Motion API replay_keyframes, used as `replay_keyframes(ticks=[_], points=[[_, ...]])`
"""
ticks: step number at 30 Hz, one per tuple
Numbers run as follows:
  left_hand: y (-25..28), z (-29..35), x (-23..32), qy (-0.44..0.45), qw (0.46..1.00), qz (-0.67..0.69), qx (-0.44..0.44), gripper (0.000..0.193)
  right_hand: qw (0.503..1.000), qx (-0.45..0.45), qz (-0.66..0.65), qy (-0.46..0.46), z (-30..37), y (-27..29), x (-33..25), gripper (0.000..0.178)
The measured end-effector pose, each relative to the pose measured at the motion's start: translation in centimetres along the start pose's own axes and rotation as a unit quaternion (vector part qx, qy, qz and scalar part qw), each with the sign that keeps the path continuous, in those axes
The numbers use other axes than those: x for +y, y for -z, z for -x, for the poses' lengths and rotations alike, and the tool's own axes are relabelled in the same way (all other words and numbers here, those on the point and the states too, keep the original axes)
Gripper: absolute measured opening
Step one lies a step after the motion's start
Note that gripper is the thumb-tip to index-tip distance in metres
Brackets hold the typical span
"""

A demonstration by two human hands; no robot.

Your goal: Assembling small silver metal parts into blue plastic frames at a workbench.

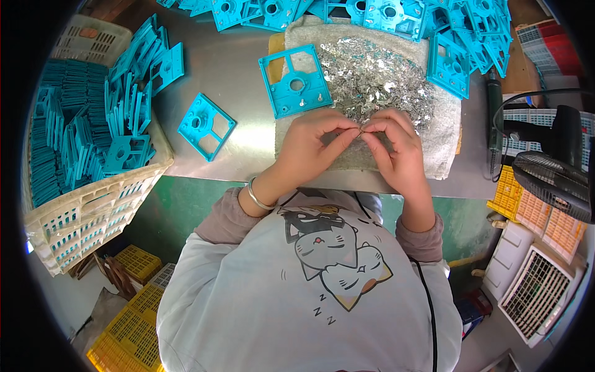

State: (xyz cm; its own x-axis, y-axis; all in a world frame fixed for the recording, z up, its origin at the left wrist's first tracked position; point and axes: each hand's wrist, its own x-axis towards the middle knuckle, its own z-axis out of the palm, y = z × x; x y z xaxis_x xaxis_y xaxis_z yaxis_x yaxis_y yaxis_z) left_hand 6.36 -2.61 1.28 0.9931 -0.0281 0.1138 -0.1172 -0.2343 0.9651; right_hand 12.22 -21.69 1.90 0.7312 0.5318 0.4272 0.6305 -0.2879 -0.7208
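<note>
My left hand (313, 144) and my right hand (396, 149) meet over the front of a grey cloth (372, 162). Thumbs and forefingers of both pinch together on a small metal part (361, 131), mostly hidden by the fingertips. Just beyond lies a heap of small silvery metal clips (372, 80) spread over the cloth. Left of the heap, a turquoise plastic frame (296, 82) with a round hole rests flat, two small metal pieces fitted near its lower edge. Another turquoise plate (206, 127) lies alone on the metal table, left of my left hand.
A white crate (99, 214) packed with turquoise plates stands at the left. More turquoise frames (396, 15) pile along the far edge. To the right are a dark rod-shaped tool (494, 118) with a cable, a black fan (551, 180) and stacked crates. Yellow crates (127, 335) sit at lower left.
</note>
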Motion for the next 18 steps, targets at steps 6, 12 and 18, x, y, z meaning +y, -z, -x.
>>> replay_keyframes(ticks=[6, 12, 18], points=[[0.8, -1.3, -1.8, -0.207, 0.911, -0.327, 0.145, 0.015, 0.990, 0.034, 0.124, -0.060, 0.0, 0.2, 1.7, 0.010], [-0.6, -5.2, -2.8, -0.231, 0.861, -0.433, 0.130, 0.023, 0.970, 0.032, 0.228, -0.075, -0.2, 0.1, 2.8, 0.009], [-1.8, -4.7, -2.1, -0.204, 0.880, -0.428, 0.036, 0.027, 0.964, 0.055, 0.245, -0.089, 0.4, 0.9, 3.5, 0.008]])
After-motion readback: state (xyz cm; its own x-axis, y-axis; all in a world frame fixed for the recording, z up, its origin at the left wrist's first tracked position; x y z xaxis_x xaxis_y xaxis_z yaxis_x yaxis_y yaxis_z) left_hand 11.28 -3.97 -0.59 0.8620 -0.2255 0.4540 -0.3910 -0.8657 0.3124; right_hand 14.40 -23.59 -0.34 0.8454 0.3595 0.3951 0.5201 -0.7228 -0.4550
